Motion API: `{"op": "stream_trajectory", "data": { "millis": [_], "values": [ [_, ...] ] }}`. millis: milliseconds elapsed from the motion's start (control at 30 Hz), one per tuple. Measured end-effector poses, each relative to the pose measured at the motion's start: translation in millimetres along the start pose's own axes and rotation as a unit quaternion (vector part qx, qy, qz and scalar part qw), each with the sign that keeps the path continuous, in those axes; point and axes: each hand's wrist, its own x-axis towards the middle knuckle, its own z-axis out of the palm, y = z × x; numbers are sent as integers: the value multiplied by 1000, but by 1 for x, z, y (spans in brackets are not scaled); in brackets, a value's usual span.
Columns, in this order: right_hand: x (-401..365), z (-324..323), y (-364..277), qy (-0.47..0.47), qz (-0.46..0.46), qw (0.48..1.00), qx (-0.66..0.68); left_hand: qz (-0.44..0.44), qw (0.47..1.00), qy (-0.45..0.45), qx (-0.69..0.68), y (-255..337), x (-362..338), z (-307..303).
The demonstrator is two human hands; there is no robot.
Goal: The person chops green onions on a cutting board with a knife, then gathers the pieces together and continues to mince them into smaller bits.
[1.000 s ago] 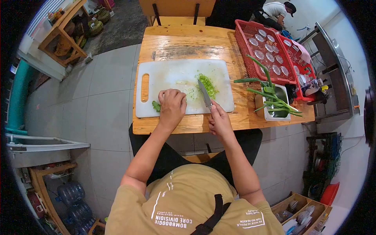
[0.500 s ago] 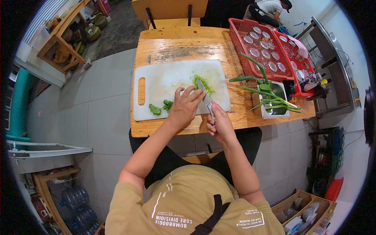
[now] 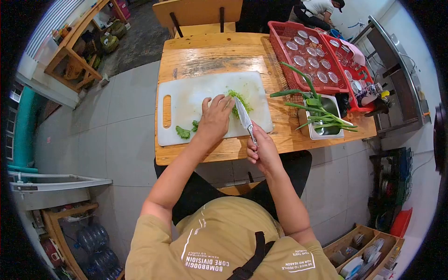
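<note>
Dead centre of the frame, left hand (image 3: 215, 119) presses flat, fingers together, on the heap of chopped green herbs (image 3: 247, 102), right hand (image 3: 262, 148) fisted round a small steel-bladed knife (image 3: 243, 116), all on the white plastic cutting board (image 3: 186, 95). Herbs look soft, light, scattery; best bunched under curled fingertips.

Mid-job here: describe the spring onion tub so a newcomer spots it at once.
On the wooden table, look right of the white board, just in front of the red racks. The tub is the only steel container there, with long green stalks sticking out.
</note>
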Motion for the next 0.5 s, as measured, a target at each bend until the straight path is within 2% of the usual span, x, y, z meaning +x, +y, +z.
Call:
{"op": "stream_trajectory", "data": {
  "millis": [67,167,333,433,500],
  "values": [
    [2,-1,0,3,4,1000,11,19,997,-9,-77,12,-9,-17],
    [4,0,-1,0,12,1000,23,65,994,-20,-83,14,-21,-12],
    [3,3,3,-5,11,1000,6,40,999,-1,-32,-3,-15,-1],
    [2,-3,12,1,-7,999,-54,20,1000,11,-8,-14,-8,-1],
    [18,-23,32,19,-131,969,-206,8,1000,21,-8,-16,-7,-7]
  ]
}}
